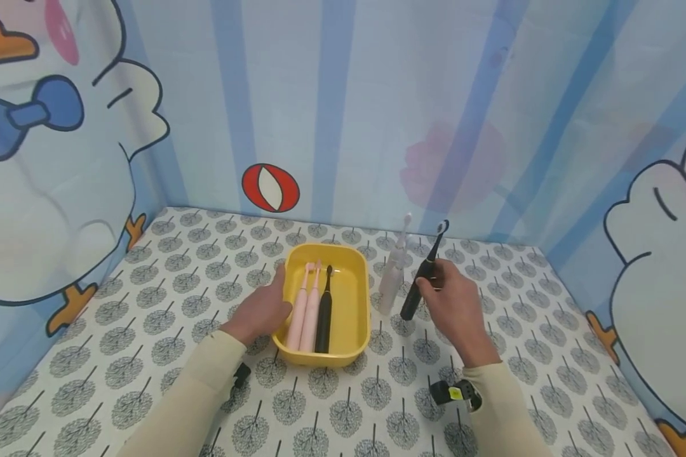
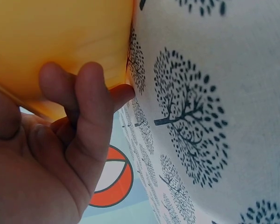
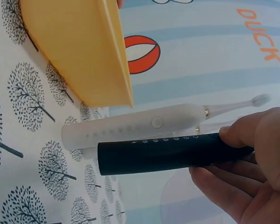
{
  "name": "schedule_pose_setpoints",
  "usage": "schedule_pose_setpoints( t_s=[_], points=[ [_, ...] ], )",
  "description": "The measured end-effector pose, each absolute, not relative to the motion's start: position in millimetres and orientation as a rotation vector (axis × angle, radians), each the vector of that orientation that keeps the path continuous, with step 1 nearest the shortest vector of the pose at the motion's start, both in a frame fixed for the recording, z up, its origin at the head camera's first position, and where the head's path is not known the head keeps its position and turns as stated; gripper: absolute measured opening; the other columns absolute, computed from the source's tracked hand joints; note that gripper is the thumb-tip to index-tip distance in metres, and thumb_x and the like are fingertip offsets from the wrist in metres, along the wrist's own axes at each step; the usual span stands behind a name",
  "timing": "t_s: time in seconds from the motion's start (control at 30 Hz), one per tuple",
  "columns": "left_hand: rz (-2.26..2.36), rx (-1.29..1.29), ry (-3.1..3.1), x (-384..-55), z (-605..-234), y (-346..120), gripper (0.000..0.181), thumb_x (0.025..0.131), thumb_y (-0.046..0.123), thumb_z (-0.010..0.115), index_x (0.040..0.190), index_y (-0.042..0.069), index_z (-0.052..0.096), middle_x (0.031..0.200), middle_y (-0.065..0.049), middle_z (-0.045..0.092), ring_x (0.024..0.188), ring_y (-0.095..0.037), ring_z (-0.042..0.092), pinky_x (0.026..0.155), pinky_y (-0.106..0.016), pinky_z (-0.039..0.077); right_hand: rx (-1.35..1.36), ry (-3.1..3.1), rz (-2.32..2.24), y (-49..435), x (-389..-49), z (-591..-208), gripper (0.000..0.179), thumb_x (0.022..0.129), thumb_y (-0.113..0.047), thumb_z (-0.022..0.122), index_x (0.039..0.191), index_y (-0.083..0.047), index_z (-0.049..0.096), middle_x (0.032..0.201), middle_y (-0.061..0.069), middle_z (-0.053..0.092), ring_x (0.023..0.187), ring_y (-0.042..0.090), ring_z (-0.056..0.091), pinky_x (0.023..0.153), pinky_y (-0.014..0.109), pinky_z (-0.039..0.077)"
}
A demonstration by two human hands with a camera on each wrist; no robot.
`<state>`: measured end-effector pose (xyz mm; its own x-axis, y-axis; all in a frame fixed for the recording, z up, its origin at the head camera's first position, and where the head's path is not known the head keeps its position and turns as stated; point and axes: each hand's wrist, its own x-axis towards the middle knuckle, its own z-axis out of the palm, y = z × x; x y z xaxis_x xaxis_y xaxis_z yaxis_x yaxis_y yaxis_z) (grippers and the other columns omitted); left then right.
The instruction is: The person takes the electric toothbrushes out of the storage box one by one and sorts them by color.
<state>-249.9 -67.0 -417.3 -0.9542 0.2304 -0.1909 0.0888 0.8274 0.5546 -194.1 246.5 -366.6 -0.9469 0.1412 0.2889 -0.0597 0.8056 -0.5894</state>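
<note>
A black electric toothbrush [image 1: 414, 297] is pinched in my right hand [image 1: 454, 304], tilted with its brush head up and its handle clear of the fingers at the lower end. Close by on its left, two white electric toothbrushes [image 1: 390, 282] stand upright, one partly behind the other; the right wrist view shows the nearer white toothbrush [image 3: 130, 123] beside the black one. My left hand [image 1: 261, 306] grips the left rim of a yellow plastic box [image 1: 351, 360]. Inside it, two pink electric toothbrushes [image 1: 304, 320] and another black electric toothbrush [image 1: 324, 320] lie side by side.
A tablecloth [image 1: 343, 412] with a grey tree print covers the table. Behind it hangs a blue-striped curtain [image 1: 377, 114] with cartoon ducks and a red ball print [image 1: 270, 188], which also runs along both sides.
</note>
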Motion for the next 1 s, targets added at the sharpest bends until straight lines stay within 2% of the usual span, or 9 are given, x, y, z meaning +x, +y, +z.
schedule_pose_setpoints(
  t_s=[1.0],
  points=[
    [0.806, 0.266, 2.789, -252, -421, -66, 0.085, 0.091, 0.017, 0.047, 0.155, 0.007, -0.007, 0.070, -0.009, 0.056, 0.055, -0.020, 0.054, 0.052, -0.033, 0.045, -0.087, -2.652, 0.900, 252, -229, -381, 0.047, 0.099, -0.022, 0.055, 0.139, 0.001, 0.045, 0.120, 0.020, 0.063, 0.104, 0.034, 0.063, 0.082, 0.049, 0.051]
  ],
)
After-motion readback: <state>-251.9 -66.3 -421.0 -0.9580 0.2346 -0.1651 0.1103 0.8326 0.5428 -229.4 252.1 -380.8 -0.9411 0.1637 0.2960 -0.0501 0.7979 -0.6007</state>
